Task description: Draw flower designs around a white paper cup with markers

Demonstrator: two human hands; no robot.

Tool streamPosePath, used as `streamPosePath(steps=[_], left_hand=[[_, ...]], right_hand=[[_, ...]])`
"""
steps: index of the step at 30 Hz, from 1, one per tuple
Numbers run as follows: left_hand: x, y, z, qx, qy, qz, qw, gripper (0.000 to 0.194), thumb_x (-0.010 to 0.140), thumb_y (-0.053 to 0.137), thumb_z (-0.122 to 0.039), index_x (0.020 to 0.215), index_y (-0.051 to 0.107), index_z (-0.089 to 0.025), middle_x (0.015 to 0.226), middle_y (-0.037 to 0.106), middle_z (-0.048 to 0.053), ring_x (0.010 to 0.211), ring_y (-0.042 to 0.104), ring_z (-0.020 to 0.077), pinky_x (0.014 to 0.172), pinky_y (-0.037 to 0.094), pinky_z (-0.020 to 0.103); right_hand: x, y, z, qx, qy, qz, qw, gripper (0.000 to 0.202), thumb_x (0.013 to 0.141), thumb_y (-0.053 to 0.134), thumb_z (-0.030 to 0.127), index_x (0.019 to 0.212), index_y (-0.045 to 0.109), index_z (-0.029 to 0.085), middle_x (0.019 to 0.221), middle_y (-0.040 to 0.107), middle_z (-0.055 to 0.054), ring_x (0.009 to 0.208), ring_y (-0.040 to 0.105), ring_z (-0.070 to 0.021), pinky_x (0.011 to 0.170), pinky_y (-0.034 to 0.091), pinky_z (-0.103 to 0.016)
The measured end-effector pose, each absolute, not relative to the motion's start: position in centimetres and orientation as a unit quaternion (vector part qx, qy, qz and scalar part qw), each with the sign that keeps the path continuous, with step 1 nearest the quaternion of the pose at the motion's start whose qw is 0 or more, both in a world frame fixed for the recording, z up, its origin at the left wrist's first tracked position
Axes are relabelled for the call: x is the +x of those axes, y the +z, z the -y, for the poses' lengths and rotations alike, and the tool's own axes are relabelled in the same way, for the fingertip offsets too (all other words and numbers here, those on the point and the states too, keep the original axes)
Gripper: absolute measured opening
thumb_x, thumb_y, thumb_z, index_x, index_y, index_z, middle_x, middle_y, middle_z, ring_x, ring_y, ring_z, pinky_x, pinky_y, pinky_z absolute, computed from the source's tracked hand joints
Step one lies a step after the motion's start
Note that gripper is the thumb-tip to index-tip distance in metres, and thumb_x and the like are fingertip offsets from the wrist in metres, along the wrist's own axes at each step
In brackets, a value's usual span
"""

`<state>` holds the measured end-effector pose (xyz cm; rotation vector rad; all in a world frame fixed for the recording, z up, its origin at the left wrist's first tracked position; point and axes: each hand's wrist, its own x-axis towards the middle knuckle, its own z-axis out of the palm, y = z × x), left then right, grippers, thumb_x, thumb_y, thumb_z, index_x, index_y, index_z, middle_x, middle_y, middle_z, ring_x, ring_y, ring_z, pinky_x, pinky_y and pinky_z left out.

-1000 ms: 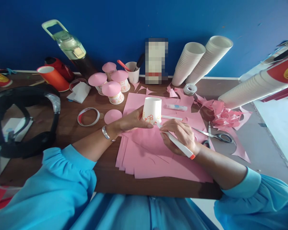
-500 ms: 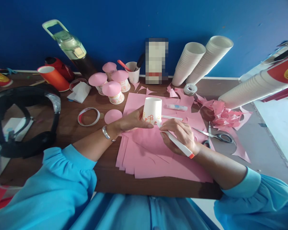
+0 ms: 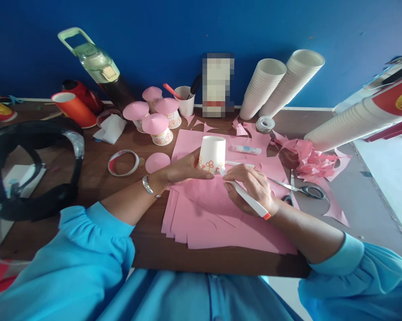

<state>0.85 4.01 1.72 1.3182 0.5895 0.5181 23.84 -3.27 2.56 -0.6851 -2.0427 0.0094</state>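
A white paper cup [image 3: 214, 149] with orange and red flowers drawn along its lower part is held by my left hand [image 3: 186, 168], thumb across the bottom edge and fingers behind. My right hand [image 3: 249, 186] grips a white marker pen [image 3: 249, 199] with an orange-red end, its tip at the cup's lower right side. Both hands are above stacked pink paper sheets [image 3: 201, 225]. A glue stick [image 3: 244, 149] and a marker cap or second pen [image 3: 241, 165] lie on the paper just behind my right hand.
Several small cups with pink cone tops [image 3: 155, 124] stand at the back left, beside a pen cup [image 3: 186, 104]. Scissors [image 3: 303, 189] and pink scraps [image 3: 316, 160] lie right. Tall cup stacks [image 3: 264, 87] lean near the wall. A tape roll [image 3: 123, 163] and black headgear [image 3: 36, 209] sit left.
The hands, cup and marker stay almost in place. Only a very slight shift of my right hand and the marker at the cup's side shows.
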Motion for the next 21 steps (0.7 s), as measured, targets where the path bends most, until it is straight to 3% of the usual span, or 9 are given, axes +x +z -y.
streamPosePath(steps=[14, 21], left_hand=[[0.65, 1.54, -4.14, 0.601, 0.225, -0.256, 0.723, 0.061, 0.081, 0.095, -0.044, 0.132, 0.071, -0.02, 0.127, 0.077, 0.011, 0.125, 0.071, 0.0323, 0.107, 0.056, 0.048], [0.74, 1.71, -4.01, 0.592, 0.231, -0.266, 0.725, 0.068, 0.078, 0.097, -0.044, 0.135, 0.069, -0.022, 0.126, 0.077, 0.011, 0.122, 0.071, 0.0317, 0.106, 0.057, 0.049]], right_hand=[[23.73, 2.17, 3.46, -0.281, 0.013, 0.835, 0.474, 0.021, 0.099, 0.061, 0.008, 0.114, 0.062, 0.023, 0.086, 0.074, -0.002, 0.072, 0.074, -0.0184, 0.063, 0.062, -0.03], [23.76, 2.06, 3.47, -0.28, 0.027, 0.834, 0.474, 0.023, 0.098, 0.061, 0.008, 0.116, 0.063, 0.022, 0.088, 0.074, -0.002, 0.074, 0.074, -0.0191, 0.064, 0.061, -0.03]])
